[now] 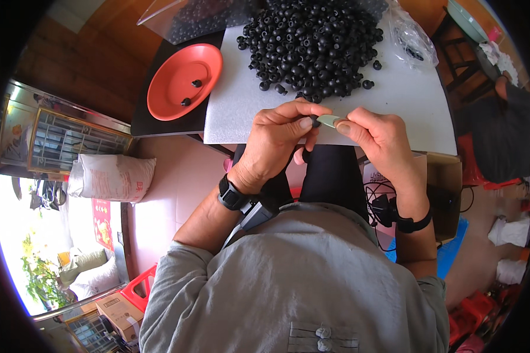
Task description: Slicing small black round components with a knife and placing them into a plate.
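Your left hand [275, 144] pinches a small black rubber bead [315, 122] between thumb and fingers; your right hand [378, 138] pinches a pale green flat tool [328, 121], its tip touching the bead. Both grips meet above the near edge of the white foam sheet [241, 100] on the desk. Beyond lies the black bead pile [312, 44]; the red dish [179, 82], at left, holds two beads.

Single head-worn fisheye view, looking steeply down, close above both hands; white foam-topped table [394, 100] toward 12 o'clock, grey-shirted torso [288, 288] at 6 o'clock.
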Available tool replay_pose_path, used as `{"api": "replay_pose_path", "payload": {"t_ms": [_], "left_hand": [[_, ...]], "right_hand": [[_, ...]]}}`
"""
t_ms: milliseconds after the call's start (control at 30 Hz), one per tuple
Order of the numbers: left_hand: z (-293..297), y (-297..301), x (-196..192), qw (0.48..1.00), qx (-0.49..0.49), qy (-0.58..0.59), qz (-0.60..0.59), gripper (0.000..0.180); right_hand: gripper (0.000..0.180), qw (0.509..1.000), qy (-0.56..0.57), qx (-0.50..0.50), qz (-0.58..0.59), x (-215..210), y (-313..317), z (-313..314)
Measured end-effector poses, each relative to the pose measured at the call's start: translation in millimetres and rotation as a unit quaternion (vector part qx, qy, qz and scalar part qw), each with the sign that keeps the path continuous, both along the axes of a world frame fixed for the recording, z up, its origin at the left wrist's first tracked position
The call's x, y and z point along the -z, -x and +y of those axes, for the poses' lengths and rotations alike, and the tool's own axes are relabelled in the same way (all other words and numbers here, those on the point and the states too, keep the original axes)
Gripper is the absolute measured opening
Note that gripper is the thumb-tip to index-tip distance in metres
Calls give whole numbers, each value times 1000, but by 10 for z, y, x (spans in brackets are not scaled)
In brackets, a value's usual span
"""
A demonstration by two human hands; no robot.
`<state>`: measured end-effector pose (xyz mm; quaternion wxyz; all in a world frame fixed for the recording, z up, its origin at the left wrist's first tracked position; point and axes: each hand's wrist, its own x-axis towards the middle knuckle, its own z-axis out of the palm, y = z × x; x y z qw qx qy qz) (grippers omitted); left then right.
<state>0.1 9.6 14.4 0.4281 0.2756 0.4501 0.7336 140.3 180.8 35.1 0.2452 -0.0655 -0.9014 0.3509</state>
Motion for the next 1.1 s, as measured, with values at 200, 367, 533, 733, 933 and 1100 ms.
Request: {"api": "replay_pose_path", "payload": {"t_ms": [200,367,533,733,933,1100], "left_hand": [[-13,4,-30,1000,-11,20,-5,23],[-190,185,-204,970,-167,-5,174,27],[-749,968,-401,791,-367,157,464,21],[-689,1102,-227,553,-385,228,703,19],[-60,661,-38,644,-275,204,684,22],[-64,752,25,629,-295,224,684,14]], "right_hand": [[22,979,-191,-27,61,28,36,-48],[6,998,4,-15,63,-34,-196,172],[9,971,-221,76,51,-96,-282,340],[14,953,-293,78,-3,26,-311,284],[20,942,-314,122,-11,27,-377,345],[17,947,-278,154,-41,-39,-469,460]]}}
